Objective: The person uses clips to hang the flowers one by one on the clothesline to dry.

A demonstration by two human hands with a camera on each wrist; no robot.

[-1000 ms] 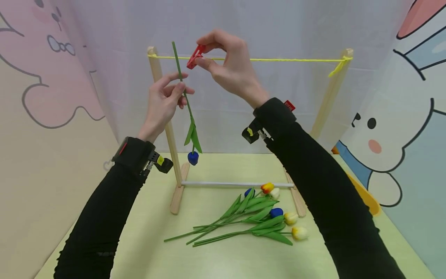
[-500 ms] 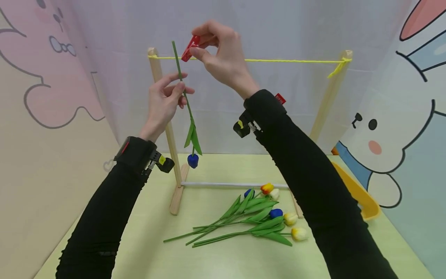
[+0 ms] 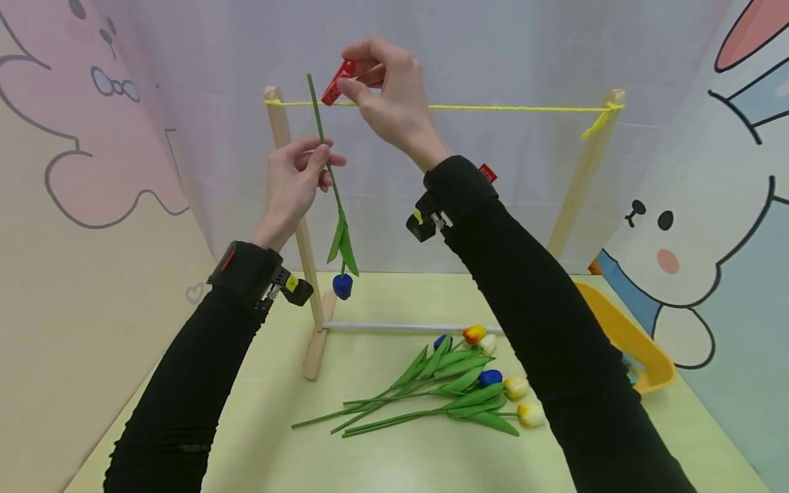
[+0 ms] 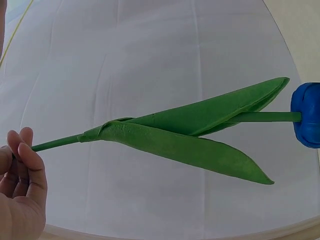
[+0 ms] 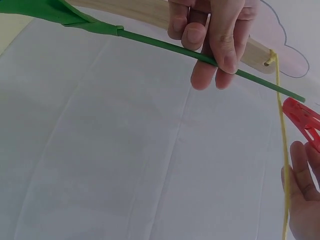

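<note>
A blue artificial tulip [image 3: 342,286] hangs head down, its green stem [image 3: 333,181] pinched between the thumb and fingers of my left hand [image 3: 294,179]. The stem's top end rises past the yellow cord [image 3: 493,107] near the left post. Up at cord height, my right hand [image 3: 391,96] pinches a red clothespin [image 3: 338,83] just right of the stem. In the right wrist view the clothespin [image 5: 303,117] points at the stem's end, close to the cord [image 5: 283,150]; whether it touches either I cannot tell. The left wrist view shows the tulip's leaves [image 4: 185,135] and part of its blue head.
A wooden post [image 3: 306,257] and a slanting right post [image 3: 582,174] hold the cord, with a pale rod [image 3: 407,327] joining them below. Several tulips [image 3: 456,390] with blue, white, yellow and orange heads lie on the table. A yellow container [image 3: 656,370] stands at right, partly behind my right sleeve.
My right hand has moved left and slightly up, bringing the clothespin nearer the tulip stem. My left hand holds the tulip almost still.
</note>
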